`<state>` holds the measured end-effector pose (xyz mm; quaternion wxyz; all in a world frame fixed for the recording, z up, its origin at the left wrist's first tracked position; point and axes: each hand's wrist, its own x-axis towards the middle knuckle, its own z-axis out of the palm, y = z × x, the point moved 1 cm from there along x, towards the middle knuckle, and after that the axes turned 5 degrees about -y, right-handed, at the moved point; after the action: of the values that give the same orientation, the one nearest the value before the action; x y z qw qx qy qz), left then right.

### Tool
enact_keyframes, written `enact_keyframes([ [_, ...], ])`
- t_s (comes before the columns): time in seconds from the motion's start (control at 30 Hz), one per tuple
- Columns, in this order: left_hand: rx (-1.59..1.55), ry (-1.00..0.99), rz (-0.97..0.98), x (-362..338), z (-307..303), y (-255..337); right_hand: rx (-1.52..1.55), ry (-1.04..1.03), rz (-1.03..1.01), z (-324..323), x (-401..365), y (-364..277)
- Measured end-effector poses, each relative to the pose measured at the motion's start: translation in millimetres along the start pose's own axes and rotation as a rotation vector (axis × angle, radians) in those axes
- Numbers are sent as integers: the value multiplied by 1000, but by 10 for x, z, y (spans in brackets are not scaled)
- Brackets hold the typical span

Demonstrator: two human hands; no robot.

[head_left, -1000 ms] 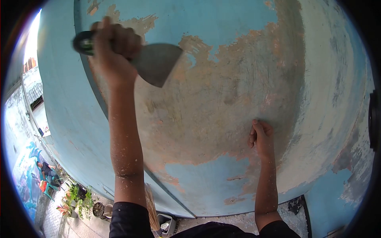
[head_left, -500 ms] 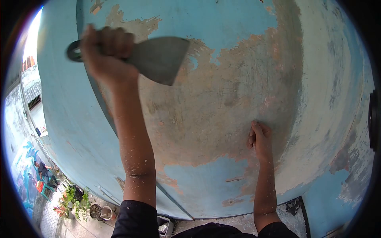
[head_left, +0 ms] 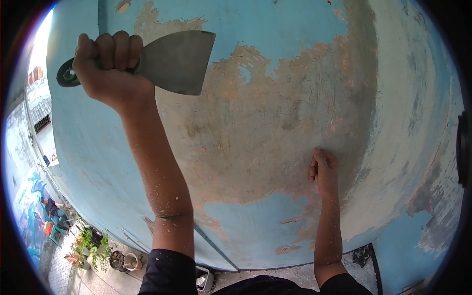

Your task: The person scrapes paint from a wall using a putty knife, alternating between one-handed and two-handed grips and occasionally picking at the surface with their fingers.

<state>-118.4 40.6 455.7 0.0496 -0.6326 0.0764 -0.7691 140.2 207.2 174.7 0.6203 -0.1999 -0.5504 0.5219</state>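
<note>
A putty knife [head_left: 178, 62] with a wide metal blade and a dark handle is gripped in my left hand [head_left: 110, 71], raised at the upper left before the wall. Its fingers wrap round the handle, whose end with a hole sticks out to the left; the blade points right. My right hand [head_left: 324, 172] rests close to the bare wall at the lower right, its fingers curled in and the thumb near the index finger, with no object showing in it. The wall [head_left: 255, 123] has peeling blue paint around a scraped grey-brown patch. Pale flecks dot both forearms.
At the lower left are potted plants [head_left: 91, 246], a pale pot [head_left: 132, 262] and a seated person [head_left: 53, 211] farther off. A grey container [head_left: 205, 280] stands by the wall's foot, and pale debris [head_left: 290, 278] covers the floor there.
My left hand has moved left and its forearm leans farther left, carrying the putty knife leftward and slightly up. My right hand has stayed in about the same place.
</note>
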Motion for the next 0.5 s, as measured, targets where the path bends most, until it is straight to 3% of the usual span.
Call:
enact_keyframes([
  [0.07, -85, -32, -11, -13, -100, -124, -2, 7, -6, 6, 6, -10],
  [0.1, -14, -37, -101, -165, -63, -334, 1, 5, 5, 7, 8, -18],
  [0.17, -174, 14, -345, -563, 167, -764, 2, 4, 18, 1, -19, -22],
  [0.27, -211, -54, -360, -617, 264, -603, 19, 1, 2, 3, -3, -21],
  [0.4, -92, -130, -26, -233, 331, -70, -18, 24, 6, 3, -2, -10],
  [0.5, -137, -230, 4, -200, 259, -84, -3, 17, 11, -1, 6, -22],
])
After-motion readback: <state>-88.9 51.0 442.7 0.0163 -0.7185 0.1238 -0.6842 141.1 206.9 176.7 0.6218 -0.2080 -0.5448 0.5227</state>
